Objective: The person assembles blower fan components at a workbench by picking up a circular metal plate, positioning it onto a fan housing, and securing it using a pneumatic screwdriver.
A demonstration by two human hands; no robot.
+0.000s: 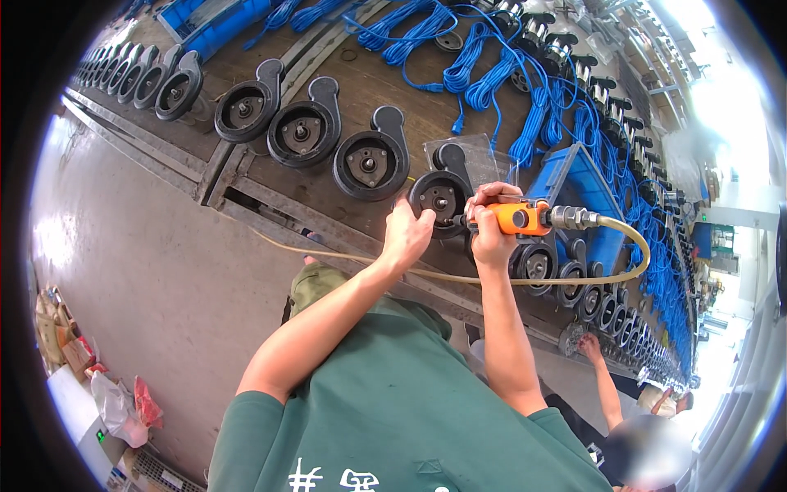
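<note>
My right hand [492, 234] is wrapped round an orange air screwdriver [525, 218]. Its tip points left at a black round housing [438, 197] with a metal hub, a short shaft in the middle and a black arm at its top; whether the tip touches a screw is hidden. With thumb and fingers, my left hand [410, 235] grips the left rim of this housing, close to the bench's near edge. A pale air hose [643, 246] leaves the tool through a metal coupling, loops right and runs back beneath both wrists.
More such housings [370, 166] line the bench [270, 176] on both sides. Bundled blue cables [492, 78] lie behind, with a blue bin [602, 205] right of the tool. At lower right, a co-worker's hand [589, 348] is near the bench edge. Bags [119, 406] lie on the floor.
</note>
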